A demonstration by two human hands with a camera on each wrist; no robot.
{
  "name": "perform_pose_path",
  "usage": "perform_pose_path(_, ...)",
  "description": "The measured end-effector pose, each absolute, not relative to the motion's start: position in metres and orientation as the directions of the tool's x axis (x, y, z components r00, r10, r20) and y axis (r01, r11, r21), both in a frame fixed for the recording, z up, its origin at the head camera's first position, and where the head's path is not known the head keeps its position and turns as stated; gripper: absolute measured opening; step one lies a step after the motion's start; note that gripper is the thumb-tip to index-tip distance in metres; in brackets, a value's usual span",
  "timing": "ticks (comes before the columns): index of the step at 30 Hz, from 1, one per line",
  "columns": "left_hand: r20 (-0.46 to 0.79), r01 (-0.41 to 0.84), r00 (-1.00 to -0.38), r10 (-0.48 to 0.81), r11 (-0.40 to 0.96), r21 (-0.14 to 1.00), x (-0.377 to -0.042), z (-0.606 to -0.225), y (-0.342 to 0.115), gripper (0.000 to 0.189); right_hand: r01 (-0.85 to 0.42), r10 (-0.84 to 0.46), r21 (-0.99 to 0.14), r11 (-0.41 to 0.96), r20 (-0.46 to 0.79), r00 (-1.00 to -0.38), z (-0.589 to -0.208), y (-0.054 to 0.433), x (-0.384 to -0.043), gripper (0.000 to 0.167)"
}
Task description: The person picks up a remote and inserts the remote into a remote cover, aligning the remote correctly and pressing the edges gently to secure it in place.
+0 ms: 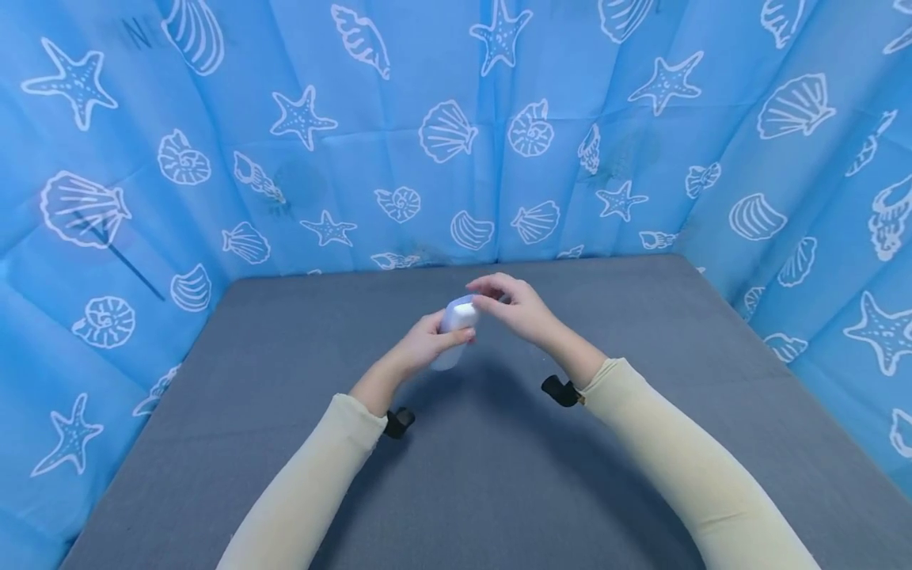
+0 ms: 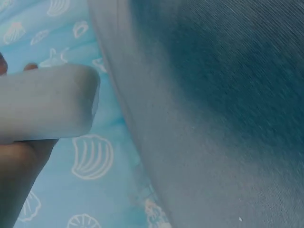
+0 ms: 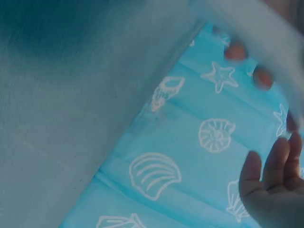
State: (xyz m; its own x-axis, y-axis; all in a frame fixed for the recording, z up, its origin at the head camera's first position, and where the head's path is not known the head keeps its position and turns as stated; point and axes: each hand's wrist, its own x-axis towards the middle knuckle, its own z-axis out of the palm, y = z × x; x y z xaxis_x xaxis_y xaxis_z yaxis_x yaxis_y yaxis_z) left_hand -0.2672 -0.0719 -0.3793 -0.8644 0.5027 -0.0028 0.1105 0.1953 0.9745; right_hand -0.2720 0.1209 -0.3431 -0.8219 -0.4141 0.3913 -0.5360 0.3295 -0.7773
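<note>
My left hand [image 1: 422,346] grips a smooth white bottle-shaped container [image 1: 465,315] with rounded edges, held tilted above the grey table. One end of the container [image 2: 52,102] fills the left side of the left wrist view; no label can be made out on it. Close to the container's upper end is my right hand [image 1: 516,305], its fingers loosely bent. Whether the right thumb touches the container cannot be told. In the right wrist view, the left fingertips [image 3: 235,51] show beyond the blurred container [image 3: 259,35], and the right hand [image 3: 273,190] is below it.
The grey cloth-covered table [image 1: 456,491] spreads under both arms. Blue curtains [image 1: 399,95] with white shells and starfish stand behind it and along both sides. A black wrist device [image 1: 399,422] sits at the left cuff, another black wrist device [image 1: 560,391] at the right.
</note>
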Motion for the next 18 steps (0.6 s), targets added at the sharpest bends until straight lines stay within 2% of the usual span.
perform_pose_path(3,-0.009,0.143,-0.851,0.525,0.247,0.958,-0.265,-0.380,-0.074,0.044,-0.476,-0.457,-0.827,0.301,0.313,-0.833,-0.341,0.125,-0.274,0.014)
perform_pose_path(8,0.094,0.287,-0.826,0.556,0.272,0.919,-0.261,-0.382,-0.070,0.044,-0.259,-0.457,-0.939,0.225,0.133,-0.879,-0.340,0.123,-0.272,0.019)
perform_pose_path(10,0.137,0.335,-0.816,0.562,0.266,0.904,-0.259,-0.382,-0.069,0.043,-0.218,-0.462,-0.954,0.206,0.102,-0.881,-0.341,0.123,-0.271,0.018)
perform_pose_path(13,0.176,0.374,-0.806,0.565,0.256,0.892,-0.258,-0.382,-0.069,0.043,-0.251,-0.499,-0.954,0.167,0.137,-0.856,-0.345,0.125,-0.272,0.013)
perform_pose_path(18,0.210,0.393,-0.792,0.574,0.216,0.894,-0.260,-0.386,-0.074,0.040,-0.453,-0.568,-0.880,0.143,0.302,-0.765,-0.350,0.127,-0.273,0.007)
